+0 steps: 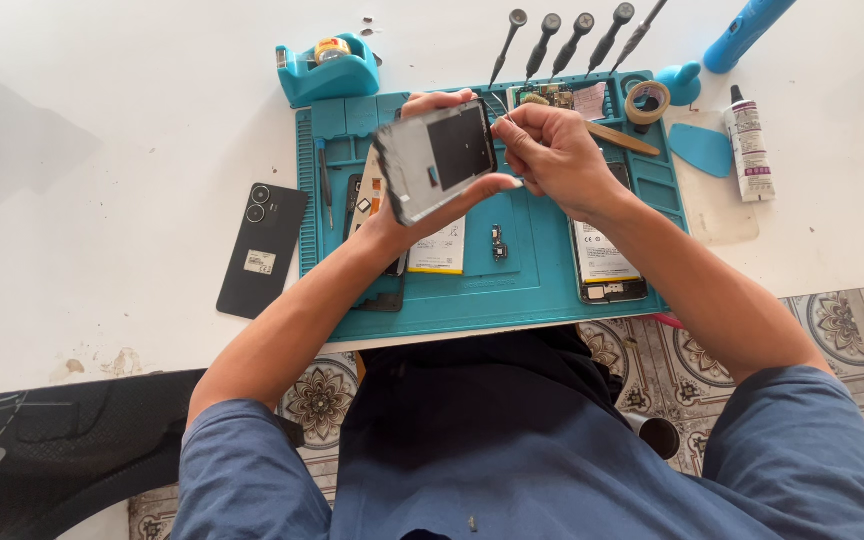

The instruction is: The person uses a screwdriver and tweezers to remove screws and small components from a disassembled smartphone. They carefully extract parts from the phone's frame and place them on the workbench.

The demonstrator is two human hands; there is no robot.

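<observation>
A white table (102, 110) carries a teal repair mat (542, 285) beneath the fingers. Left of them lie a black phone back cover (263, 249) and a teal tape dispenser (329, 68); right, a glue tube (749, 143).

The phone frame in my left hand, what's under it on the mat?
Under the phone frame, a yellow-edged battery shows on the teal mat, plus two small dark parts. The left hand and frame cover the rest.
</observation>
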